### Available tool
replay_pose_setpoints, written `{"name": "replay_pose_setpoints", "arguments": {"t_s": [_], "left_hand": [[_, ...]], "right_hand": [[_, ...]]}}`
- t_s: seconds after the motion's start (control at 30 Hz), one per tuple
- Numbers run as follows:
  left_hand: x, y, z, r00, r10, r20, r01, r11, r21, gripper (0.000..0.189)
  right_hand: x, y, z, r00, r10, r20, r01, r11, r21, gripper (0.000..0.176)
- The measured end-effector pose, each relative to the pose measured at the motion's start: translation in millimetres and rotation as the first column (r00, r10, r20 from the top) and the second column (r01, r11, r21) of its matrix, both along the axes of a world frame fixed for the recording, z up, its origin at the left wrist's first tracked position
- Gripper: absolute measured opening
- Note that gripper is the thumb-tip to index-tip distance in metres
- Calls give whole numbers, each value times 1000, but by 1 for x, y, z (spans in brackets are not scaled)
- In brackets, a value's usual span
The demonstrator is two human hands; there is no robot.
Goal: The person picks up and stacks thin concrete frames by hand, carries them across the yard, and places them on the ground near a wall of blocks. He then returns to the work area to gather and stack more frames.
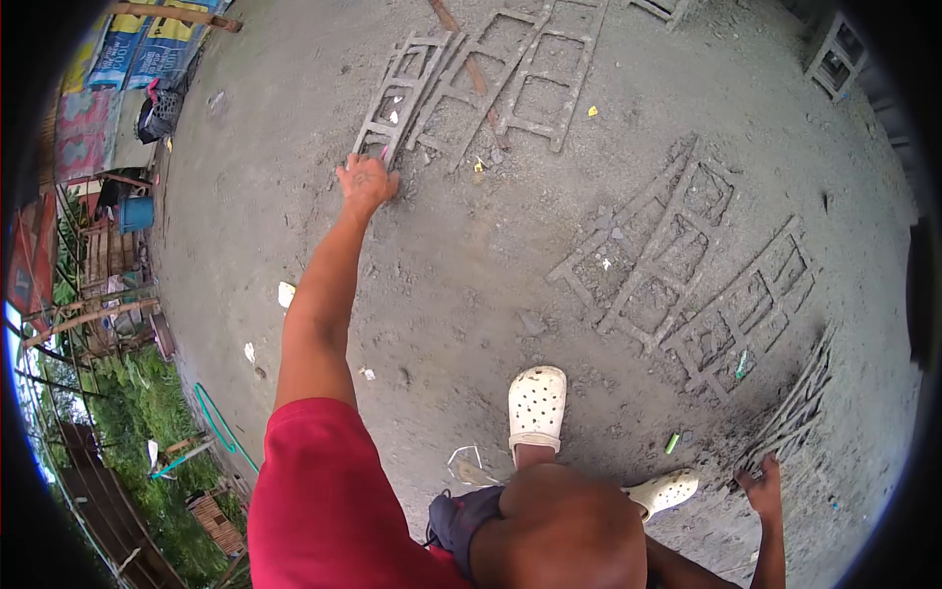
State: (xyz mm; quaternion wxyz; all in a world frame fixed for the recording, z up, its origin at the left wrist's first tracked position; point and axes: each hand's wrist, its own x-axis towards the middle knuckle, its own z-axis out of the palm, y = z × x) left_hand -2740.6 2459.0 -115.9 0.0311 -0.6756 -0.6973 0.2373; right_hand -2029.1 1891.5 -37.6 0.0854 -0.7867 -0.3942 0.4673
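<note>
My left hand (368, 184) reaches forward, its bent fingers hooked over the near end of a mud-caked ladder-shaped frame (400, 90). Beside that frame lie two more of the same kind, one a wider frame (478, 80) and one farther right (551, 77). At the lower right, my right hand (763, 489) has its fingers curled at the near end of a bundle of thin, mud-coated bars (800, 402), which look like frames seen edge-on. Part of that grip is hidden. Between my hands, grey ladder-shaped frames (677, 245) lie flat, with another (751, 304) to their right.
Grey, muddy ground (461, 265) surrounds me. A white clog (538, 407) is on my foot. A green scrap (672, 443) and white litter (286, 294) lie about. A green hose (221, 427) curves at the left, near a blue bucket (135, 214) and banners (147, 44).
</note>
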Motion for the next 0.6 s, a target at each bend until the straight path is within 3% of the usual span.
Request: {"name": "replay_pose_setpoints", "arguments": {"t_s": [0.07,0.13,0.2,0.27,0.3,0.37,0.43,0.47,0.5,0.53,0.6], "left_hand": [[-2,3,7,998,-30,63,29,999,17,56],[6,-9,12,986,-61,152,54,997,49,56],[21,-27,23,962,-64,266,41,995,89,57],[46,-47,34,912,-53,407,-1,991,130,59],[66,-59,58,795,94,599,-108,994,-12,59],[116,-81,137,421,397,816,-192,918,-348,61],[139,-99,183,-16,392,920,-93,915,-392,69],[145,-104,203,-90,393,915,-41,916,-398,73],[149,-109,222,-163,402,901,15,914,-406,77],[156,-115,244,-249,365,897,22,928,-372,70],[159,-120,275,-353,321,879,-20,937,-350,57]], "right_hand": [[9,-20,-6,992,51,119,-48,998,-28,48],[18,-31,-10,991,76,107,-72,997,-39,53],[14,-20,0,997,66,-35,-67,997,-28,56],[-16,10,36,1000,5,0,-5,997,-81,59],[-22,19,48,999,-27,23,29,994,-106,61],[-16,11,51,984,-126,123,135,988,-70,60],[-9,5,63,953,-185,239,185,982,25,57],[-4,8,71,931,-200,306,178,979,98,54],[-12,29,97,924,-317,215,302,948,100,51],[-18,54,126,893,-434,120,424,900,101,48],[-3,70,163,877,-475,77,458,872,171,40]]}}
